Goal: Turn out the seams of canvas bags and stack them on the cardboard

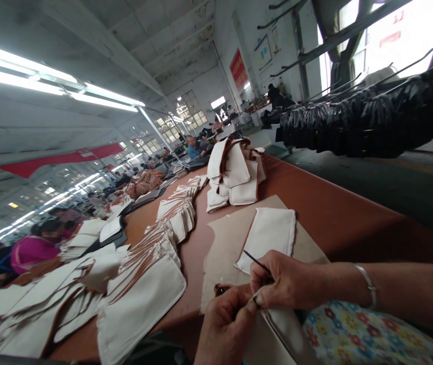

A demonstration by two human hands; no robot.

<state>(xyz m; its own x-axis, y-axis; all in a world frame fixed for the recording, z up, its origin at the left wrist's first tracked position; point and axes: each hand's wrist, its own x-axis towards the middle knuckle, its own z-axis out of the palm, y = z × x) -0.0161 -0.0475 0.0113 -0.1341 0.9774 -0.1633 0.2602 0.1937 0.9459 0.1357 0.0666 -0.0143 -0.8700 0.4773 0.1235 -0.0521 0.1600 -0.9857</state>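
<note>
My right hand (290, 284), with a bangle at the wrist, is closed round a thin dark stick-like tool (253, 258) that points up and left. Its thumb and finger meet the fingertips of my left hand (226, 322) at the edge of a white fabric piece (290, 329) with brown trim. My left hand pinches that edge, and the exact spot is hidden between the fingers. Just beyond them, another white fabric panel (271, 233) lies flat on a tan sheet (220, 243).
A stack of white brown-edged pieces (235, 172) stands ahead on the brown tabletop (300, 187). Long overlapping rows of similar panels (144, 299) run along the left. Dark items hang from a rack (353, 121) at right. Other people (193, 147) sit farther back.
</note>
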